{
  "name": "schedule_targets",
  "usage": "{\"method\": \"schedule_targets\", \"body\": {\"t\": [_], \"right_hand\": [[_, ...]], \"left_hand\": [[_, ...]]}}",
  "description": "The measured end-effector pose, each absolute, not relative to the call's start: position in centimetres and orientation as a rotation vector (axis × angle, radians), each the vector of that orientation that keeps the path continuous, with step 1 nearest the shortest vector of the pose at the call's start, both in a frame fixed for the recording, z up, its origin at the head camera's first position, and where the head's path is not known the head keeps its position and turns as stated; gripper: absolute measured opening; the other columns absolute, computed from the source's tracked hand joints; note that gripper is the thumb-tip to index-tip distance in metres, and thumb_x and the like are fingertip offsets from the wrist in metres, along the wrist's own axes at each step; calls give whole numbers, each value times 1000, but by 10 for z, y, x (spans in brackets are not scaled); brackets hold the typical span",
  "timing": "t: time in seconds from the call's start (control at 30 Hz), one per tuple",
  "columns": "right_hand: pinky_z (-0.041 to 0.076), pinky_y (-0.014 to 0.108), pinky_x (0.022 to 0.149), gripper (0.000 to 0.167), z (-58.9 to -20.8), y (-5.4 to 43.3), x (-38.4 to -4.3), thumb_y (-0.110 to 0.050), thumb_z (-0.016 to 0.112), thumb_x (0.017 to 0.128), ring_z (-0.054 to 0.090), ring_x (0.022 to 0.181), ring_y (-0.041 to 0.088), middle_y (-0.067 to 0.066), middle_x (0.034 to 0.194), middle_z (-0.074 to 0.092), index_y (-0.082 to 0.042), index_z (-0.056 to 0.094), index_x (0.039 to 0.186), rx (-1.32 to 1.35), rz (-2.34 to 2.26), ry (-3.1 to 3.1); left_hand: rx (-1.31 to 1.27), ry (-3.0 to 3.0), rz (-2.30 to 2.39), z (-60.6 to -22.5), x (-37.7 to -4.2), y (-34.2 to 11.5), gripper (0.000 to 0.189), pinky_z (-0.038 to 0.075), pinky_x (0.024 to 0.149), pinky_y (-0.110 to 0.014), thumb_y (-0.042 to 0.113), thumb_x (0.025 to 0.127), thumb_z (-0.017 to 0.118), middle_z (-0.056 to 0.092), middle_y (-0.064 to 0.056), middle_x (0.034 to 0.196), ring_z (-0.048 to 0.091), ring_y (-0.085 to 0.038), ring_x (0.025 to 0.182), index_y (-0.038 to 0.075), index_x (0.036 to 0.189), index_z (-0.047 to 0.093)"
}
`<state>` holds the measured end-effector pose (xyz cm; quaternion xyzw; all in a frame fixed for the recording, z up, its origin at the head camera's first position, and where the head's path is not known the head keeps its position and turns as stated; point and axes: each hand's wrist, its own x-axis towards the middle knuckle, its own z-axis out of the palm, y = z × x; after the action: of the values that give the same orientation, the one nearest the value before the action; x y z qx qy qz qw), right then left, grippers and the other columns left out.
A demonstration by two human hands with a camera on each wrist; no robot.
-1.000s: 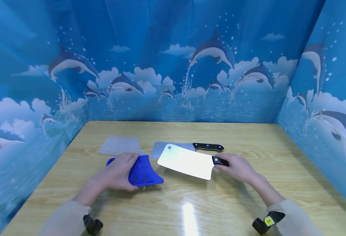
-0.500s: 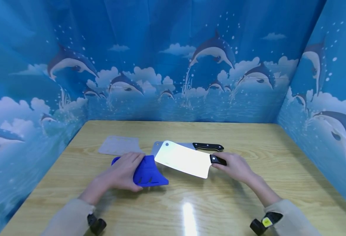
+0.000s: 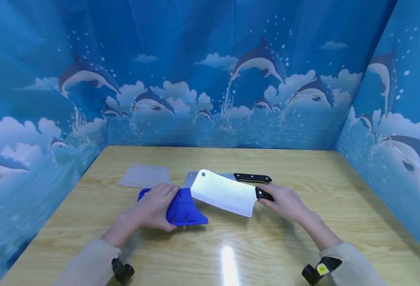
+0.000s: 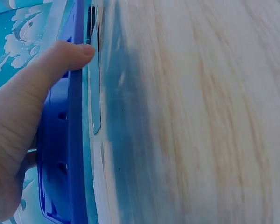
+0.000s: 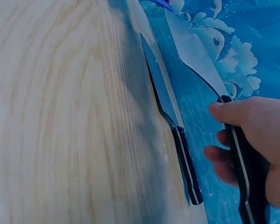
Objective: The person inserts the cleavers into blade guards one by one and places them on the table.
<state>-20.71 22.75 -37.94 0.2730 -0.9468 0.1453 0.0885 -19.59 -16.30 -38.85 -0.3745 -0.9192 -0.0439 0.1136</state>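
Observation:
My left hand [image 3: 157, 208] grips a flared blue plastic piece with slots [image 3: 184, 208] above the left half of the table. Its thumb lies over the near edge in the left wrist view, where the fingers are mostly hidden. The right hand [image 3: 285, 202] holds a cleaver [image 3: 225, 194] by its black handle [image 5: 245, 172], blade pointing left and raised off the table. In the head view the blade's end meets the blue piece's right edge; whether they touch, I cannot tell. Behind them a second cleaver [image 3: 252, 177] lies flat, its blade partly hidden by the held one.
A translucent thin plastic sheet [image 3: 145, 176] lies at the back left of the wooden table [image 3: 295, 163]. Blue dolphin-print curtains [image 3: 195, 79] stand along the back and both sides. A bright light reflection shows on the table near the front.
My left hand has moved right with the blue piece, closing the gap to the cleaver. The held cleaver has shifted slightly left and up. The flat cleaver and the sheet stay put.

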Motion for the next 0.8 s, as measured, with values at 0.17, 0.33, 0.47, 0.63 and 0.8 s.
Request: {"method": "schedule_targets", "body": {"t": [0.17, 0.33, 0.47, 0.63, 0.8], "right_hand": [[51, 44, 72, 48, -380, 223, -208, -16, 73, 79, 63, 90, 30, 15, 105, 65, -5, 58, 123, 843, 466, -2836], [53, 42, 70, 49, -381, 221, -207, -12, 74, 77, 64, 87, 29, 14, 102, 66, -4, 59, 123, 808, 450, -2817], [54, 40, 71, 50, -381, 222, -206, -9, 75, 76, 64, 88, 28, 14, 103, 66, -4, 58, 123, 854, 441, -2779], [54, 35, 69, 48, -384, 225, -206, -6, 76, 74, 65, 85, 24, 11, 99, 67, -5, 60, 119, 950, 428, -2712], [54, 34, 69, 48, -388, 228, -204, -4, 76, 73, 65, 86, 24, 11, 101, 67, -3, 60, 118, 1087, 412, -2668]], "left_hand": [[-1079, -2699, -155, -388, -198, -158, 109, 37, 98, -46, 60, 53, 74, 51, -18, 124, 47, -32, 114, -9, 132, 42], [-1055, -2698, -162, -385, -200, -155, 111, 37, 98, -45, 61, 52, 74, 51, -17, 126, 47, -31, 114, -7, 133, 42], [-1047, -2716, -158, -383, -200, -155, 111, 37, 98, -45, 61, 51, 74, 51, -17, 126, 47, -31, 114, -7, 133, 42], [-1053, -2745, -163, -382, -200, -156, 111, 37, 99, -45, 62, 52, 74, 51, -16, 127, 46, -30, 115, -6, 134, 42], [-1058, -2739, -144, -384, -202, -161, 110, 38, 98, -45, 61, 52, 74, 52, -17, 125, 47, -31, 115, -7, 132, 43]]}}
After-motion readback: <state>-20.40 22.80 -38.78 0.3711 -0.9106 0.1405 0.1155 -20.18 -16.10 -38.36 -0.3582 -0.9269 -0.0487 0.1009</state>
